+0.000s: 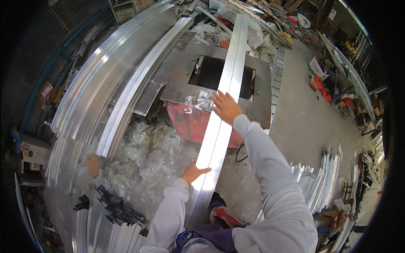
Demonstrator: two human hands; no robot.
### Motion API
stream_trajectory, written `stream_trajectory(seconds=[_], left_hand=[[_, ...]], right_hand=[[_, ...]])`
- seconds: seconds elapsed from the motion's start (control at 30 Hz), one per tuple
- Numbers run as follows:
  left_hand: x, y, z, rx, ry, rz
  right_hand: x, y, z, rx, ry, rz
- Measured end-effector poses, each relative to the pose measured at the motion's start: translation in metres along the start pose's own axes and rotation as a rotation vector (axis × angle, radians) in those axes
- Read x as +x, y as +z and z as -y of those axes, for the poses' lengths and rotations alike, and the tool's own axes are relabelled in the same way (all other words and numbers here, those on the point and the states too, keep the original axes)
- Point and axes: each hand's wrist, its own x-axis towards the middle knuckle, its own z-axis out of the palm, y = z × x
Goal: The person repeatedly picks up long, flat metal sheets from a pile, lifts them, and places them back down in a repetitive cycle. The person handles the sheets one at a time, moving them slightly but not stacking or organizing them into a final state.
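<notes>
I am looking down through the head camera at a long silver metal bar (pixel 213 135), which is stretching from near the body, across the dark opening of a grey metal surface (pixel 177 76). My right hand (pixel 228 109) is lying with its fingers apart on top of the bar, by the opening's near edge. My left hand (pixel 193 173) is sitting closer to the body, at the bar's left edge, its thumb reaching over the top; its other fingers are hiding from me, so I cannot tell whether it is clamping. Left of the bar, a red sack (pixel 181 120) is showing below the surface, and crumpled clear plastic (pixel 147 156) is covering the floor
</notes>
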Motion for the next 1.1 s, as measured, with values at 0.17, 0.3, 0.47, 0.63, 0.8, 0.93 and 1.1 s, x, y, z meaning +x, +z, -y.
stream_trajectory(seconds=[0.17, 0.3, 0.47, 0.63, 0.8, 0.93, 1.1], left_hand=[[0.087, -0.017, -0.088, -0.079, -0.129, 0.115], [0.090, -0.033, -0.074, -0.107, -0.071, 0.081], [0.013, -0.035, -0.025, -0.021, -0.074, 0.039], [-0.140, -0.033, 0.080, 0.037, -0.188, -0.024], [-0.320, -0.013, 0.167, 0.034, -0.317, -0.046], [-0.442, 0.003, 0.222, -0.143, -0.454, 0.067], [-0.560, 0.006, 0.259, -0.126, -0.621, 0.028]], right_hand=[[0.056, 0.010, -0.073, -0.064, 0.065, -0.027], [0.070, 0.015, -0.055, -0.009, 0.099, -0.065], [0.022, 0.025, 0.022, -0.008, 0.096, -0.051], [-0.070, 0.019, 0.165, 0.078, 0.091, -0.029], [-0.184, -0.019, 0.314, 0.312, 0.073, -0.063], [-0.266, -0.055, 0.404, 0.367, 0.056, 0.001], [-0.331, -0.093, 0.474, 0.561, -0.024, 0.036]])
